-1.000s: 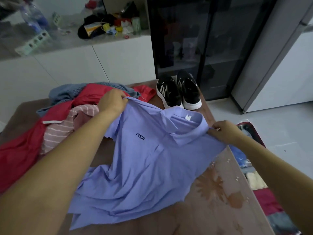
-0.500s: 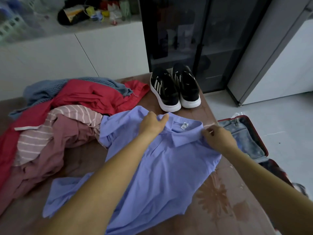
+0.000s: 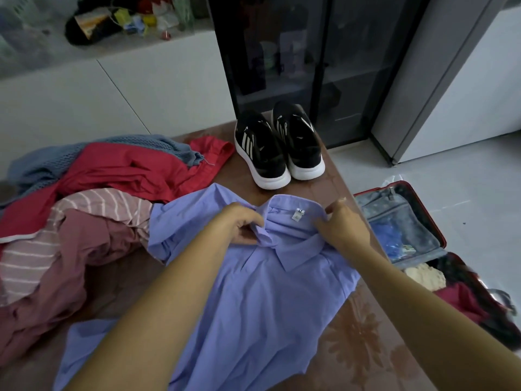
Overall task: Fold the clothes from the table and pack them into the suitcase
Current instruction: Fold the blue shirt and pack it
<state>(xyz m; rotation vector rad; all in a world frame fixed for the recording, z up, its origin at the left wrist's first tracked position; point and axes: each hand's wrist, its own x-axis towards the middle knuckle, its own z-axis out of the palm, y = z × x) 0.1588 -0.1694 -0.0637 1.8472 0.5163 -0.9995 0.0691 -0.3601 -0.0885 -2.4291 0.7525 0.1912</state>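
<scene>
A light purple polo shirt (image 3: 262, 300) lies spread front-up on the brown table (image 3: 363, 342). My left hand (image 3: 239, 224) pinches the left side of its collar, where the cloth is bunched. At the collar's right end my right hand (image 3: 341, 227) holds the cloth between thumb and fingers. A heap of clothes sits to the left: a red garment (image 3: 132, 170), a pink striped one (image 3: 93, 204), a dusty pink one (image 3: 70, 261) and a blue knit (image 3: 56, 156). An open red suitcase (image 3: 417, 235) lies on the floor at the right with clothes inside.
A pair of black sneakers (image 3: 279, 148) with white soles stands at the table's far end, just beyond the shirt collar. Behind them is a dark glass cabinet (image 3: 304, 60). A white counter (image 3: 93, 69) with clutter runs along the back left. Pale floor lies to the right.
The shirt went from held up by its shoulders to lying flat on the table. Both hands moved inward to the collar, and my left hand now bunches its left side.
</scene>
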